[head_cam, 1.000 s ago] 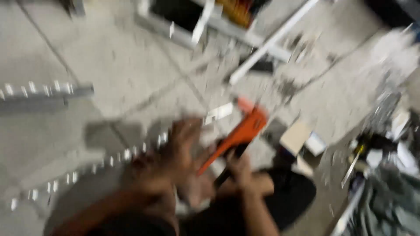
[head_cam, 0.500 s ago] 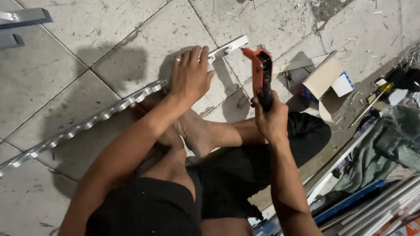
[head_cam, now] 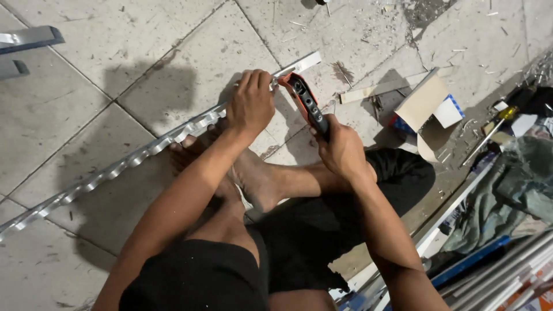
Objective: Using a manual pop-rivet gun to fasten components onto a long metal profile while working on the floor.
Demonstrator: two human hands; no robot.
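Observation:
A long notched metal strip (head_cam: 121, 164) lies slantwise across the tiled floor, its far end (head_cam: 305, 59) pointing up to the right. My left hand (head_cam: 250, 103) grips the strip near that end, fingers curled over it. My right hand (head_cam: 340, 148) holds the dark handles of an orange hand tool (head_cam: 302, 95); the tool's head meets the strip right beside my left fingers. My bare feet (head_cam: 253, 173) rest on the floor against the strip, below my left hand.
An open cardboard box (head_cam: 426, 112) with a blue and white pack lies to the right. A yellow-handled screwdriver (head_cam: 489, 132), grey cloth (head_cam: 518, 190) and long metal profiles (head_cam: 507, 270) crowd the right edge. Metal pieces (head_cam: 26, 43) lie at top left. Debris dots the floor.
My left hand has gone from lying flat on the strip to gripping it. The orange tool has swung down, so its head now sits at the strip.

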